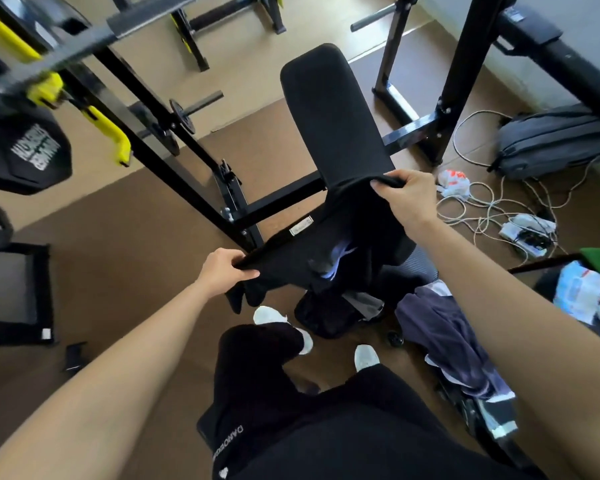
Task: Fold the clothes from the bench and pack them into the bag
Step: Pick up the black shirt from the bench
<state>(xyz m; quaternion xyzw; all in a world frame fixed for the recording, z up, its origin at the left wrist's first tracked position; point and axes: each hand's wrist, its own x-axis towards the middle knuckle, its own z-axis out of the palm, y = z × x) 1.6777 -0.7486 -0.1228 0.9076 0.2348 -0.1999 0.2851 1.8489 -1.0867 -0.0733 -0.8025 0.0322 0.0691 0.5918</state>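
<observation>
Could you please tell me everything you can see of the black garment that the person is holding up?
The black garment is dark, soft-looking fabric, held stretched in the air between the left hand and the right hand, each gripping an upper edge. It slopes upward to the right, in front of the black bench pad. A small pale label sits near its top edge, a pale lilac patch shows among its folds, and loose ends hang below the left hand.

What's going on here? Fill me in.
A person is standing at a black weight bench, holding up a black garment by its top edge, left hand on one end and right hand on the other. It hangs unfolded between them. Below it an open dark bag sits on the floor. A purple-grey garment lies heaped to the right, not yet folded. A grey backpack rests by the wall.
</observation>
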